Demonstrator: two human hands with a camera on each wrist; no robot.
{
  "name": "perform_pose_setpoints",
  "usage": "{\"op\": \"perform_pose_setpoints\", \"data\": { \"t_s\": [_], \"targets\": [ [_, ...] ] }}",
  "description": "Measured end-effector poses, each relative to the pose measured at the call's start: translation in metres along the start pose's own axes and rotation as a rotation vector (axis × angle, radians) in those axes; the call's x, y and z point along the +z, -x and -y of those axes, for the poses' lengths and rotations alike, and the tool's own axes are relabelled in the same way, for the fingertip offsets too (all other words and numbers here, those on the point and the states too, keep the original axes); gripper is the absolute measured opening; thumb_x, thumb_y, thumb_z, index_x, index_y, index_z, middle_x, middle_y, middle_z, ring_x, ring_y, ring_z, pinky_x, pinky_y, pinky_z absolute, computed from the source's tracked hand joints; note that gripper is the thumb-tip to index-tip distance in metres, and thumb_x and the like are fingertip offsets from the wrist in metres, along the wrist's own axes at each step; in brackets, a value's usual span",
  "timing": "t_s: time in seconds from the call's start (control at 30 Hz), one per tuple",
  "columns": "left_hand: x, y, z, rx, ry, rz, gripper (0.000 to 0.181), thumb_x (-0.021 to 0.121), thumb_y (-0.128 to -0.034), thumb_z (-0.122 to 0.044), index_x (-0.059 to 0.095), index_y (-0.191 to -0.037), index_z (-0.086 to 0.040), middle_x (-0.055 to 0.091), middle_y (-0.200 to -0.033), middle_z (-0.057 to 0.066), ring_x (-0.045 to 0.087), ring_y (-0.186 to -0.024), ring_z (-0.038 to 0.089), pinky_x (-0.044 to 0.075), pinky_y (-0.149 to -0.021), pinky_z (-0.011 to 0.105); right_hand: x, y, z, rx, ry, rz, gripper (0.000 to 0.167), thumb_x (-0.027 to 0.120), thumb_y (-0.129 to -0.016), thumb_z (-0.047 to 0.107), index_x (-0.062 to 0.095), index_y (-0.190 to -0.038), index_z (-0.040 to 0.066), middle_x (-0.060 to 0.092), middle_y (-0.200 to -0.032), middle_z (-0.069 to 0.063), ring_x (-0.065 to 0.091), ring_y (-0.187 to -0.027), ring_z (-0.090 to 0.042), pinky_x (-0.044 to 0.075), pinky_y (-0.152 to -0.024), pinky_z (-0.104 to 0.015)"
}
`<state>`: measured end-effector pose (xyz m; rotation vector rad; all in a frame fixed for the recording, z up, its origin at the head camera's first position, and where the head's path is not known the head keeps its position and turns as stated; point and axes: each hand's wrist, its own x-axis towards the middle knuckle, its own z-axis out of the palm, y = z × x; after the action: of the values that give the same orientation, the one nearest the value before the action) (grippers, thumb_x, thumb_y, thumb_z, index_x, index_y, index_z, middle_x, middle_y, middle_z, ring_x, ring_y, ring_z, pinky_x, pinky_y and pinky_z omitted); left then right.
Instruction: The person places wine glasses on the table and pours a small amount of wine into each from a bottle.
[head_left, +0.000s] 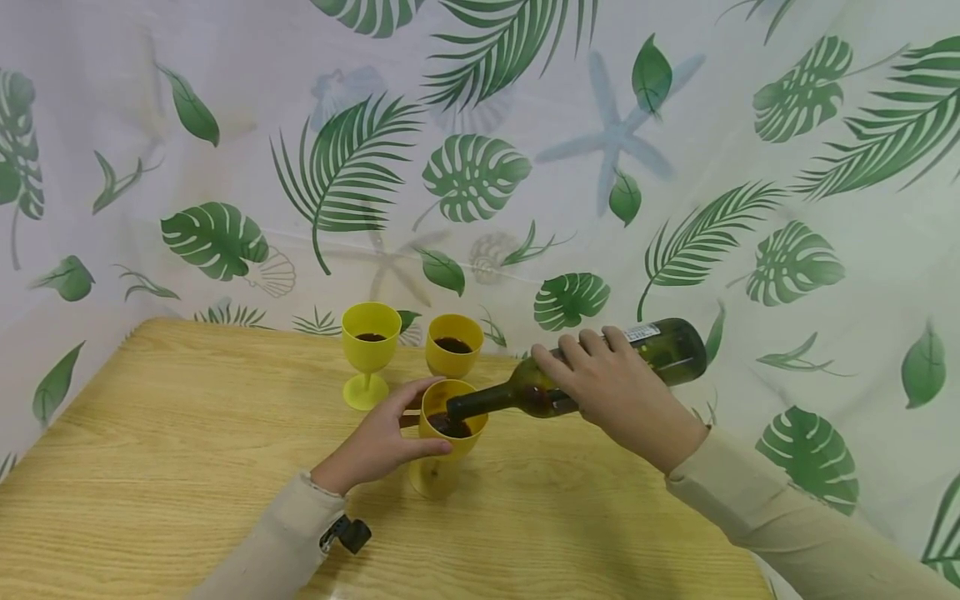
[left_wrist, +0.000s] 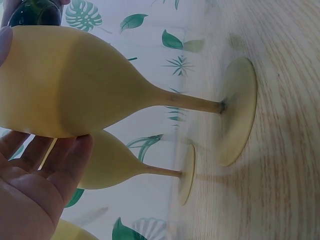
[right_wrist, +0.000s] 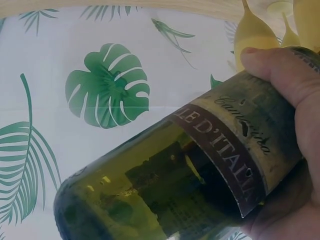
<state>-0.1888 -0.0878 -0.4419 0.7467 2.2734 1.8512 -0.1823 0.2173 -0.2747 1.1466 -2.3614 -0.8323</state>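
Note:
My right hand (head_left: 626, 387) grips a green glass wine bottle (head_left: 678, 350) round its body, tilted with its neck inside the rim of a yellow goblet (head_left: 461, 446). Dark red liquid lies in that goblet. My left hand (head_left: 378, 437) holds its bowl, thumb on the near side and fingers on the far side. The goblet's foot (left_wrist: 240, 112) stands on the table in the left wrist view. The bottle's label (right_wrist: 250, 130) shows in the right wrist view, with the thumb across its upper edge.
Behind the held goblet stand a second yellow goblet (head_left: 453, 346) and, to its left, a third goblet (head_left: 371, 333), both with dark liquid inside. The wooden table (head_left: 187, 467) reaches back to a leaf-printed cloth (head_left: 480, 242).

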Motion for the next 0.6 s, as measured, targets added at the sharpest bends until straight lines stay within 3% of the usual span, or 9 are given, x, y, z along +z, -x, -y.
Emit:
{"op": "perform_pose_setpoints", "data": {
  "t_s": [0.6],
  "targets": [
    [-0.0008,0.0001,-0.0017,-0.006,-0.003,0.000,0.083,0.085,-0.0874,-0.033,0.042,-0.157,-0.019,0.048,-0.154,0.004,0.052,-0.135,0.028,0.044,-0.114,0.050,0.0017,-0.0011,0.0002,0.011,0.013,-0.005,0.082,0.091,-0.081,0.024,0.045,-0.147,0.012,0.056,-0.110,-0.013,0.055,-0.094,-0.034,0.048,-0.089,-0.050]
  ]
}}
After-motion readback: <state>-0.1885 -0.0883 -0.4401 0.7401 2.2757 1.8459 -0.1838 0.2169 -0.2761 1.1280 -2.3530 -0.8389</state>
